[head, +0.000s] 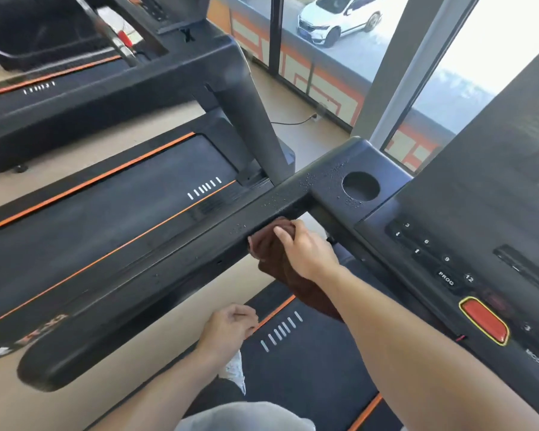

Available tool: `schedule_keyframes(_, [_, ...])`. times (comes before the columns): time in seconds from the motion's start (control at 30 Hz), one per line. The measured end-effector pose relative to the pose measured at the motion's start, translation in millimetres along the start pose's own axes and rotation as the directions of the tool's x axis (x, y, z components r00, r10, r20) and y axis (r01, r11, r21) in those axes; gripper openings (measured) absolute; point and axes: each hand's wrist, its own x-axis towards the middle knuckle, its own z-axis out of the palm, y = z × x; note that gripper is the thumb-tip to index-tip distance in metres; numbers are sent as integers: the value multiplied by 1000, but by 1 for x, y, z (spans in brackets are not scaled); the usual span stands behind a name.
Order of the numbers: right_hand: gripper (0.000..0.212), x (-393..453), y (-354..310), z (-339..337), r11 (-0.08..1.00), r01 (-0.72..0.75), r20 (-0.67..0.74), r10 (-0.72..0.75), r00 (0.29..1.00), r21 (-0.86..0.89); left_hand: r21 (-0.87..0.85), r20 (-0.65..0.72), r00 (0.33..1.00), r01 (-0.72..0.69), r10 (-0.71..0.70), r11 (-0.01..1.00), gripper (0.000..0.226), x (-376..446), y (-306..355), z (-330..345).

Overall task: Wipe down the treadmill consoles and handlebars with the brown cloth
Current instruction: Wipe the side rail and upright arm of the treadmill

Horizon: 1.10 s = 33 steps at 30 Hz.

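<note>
Right hand (305,250) nearest us: fingers curled round bunched brown cloth (269,247), pressing it against inner side face of handlebar (175,256); cloth tail hangs below. Left hand (229,328) idle, loosely curled, holds nothing. We keep firm pressure, sweep along bar, then take droplets on top face near cup holder (360,186) and console (448,259).

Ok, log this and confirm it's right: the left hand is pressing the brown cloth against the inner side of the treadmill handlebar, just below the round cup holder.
Wrong hand. The head view shows the right hand pressing the brown cloth against the inner side of the treadmill handlebar, just below the round cup holder. The left hand hangs lower, loosely curled, off the cloth.
</note>
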Motion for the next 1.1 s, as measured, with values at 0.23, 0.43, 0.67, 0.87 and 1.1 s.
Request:
schedule_keyframes(0.23, [60,-7,21,-27,823,-303,317,159,935,481,81,30,994,-106,104,991,4,0,17,-9])
schedule_keyframes(0.43, [70,-63,65,-43,650,-536,477,289,830,539,97,70,985,-162,155,982,5,-24,7,7])
schedule_keyframes(0.67, [79,-111,84,-54,658,-582,510,331,794,478,27,80,984,-161,159,987,7,-63,-22,39])
schedule_keyframes(0.87, [74,-138,86,-48,809,-472,334,363,870,351,-38,77,990,-115,118,993,6,-90,-50,68])
schedule_keyframes(1.1, [67,-161,105,-25,972,-180,-18,180,984,-152,-65,112,988,-96,103,993,7,-104,-67,102])
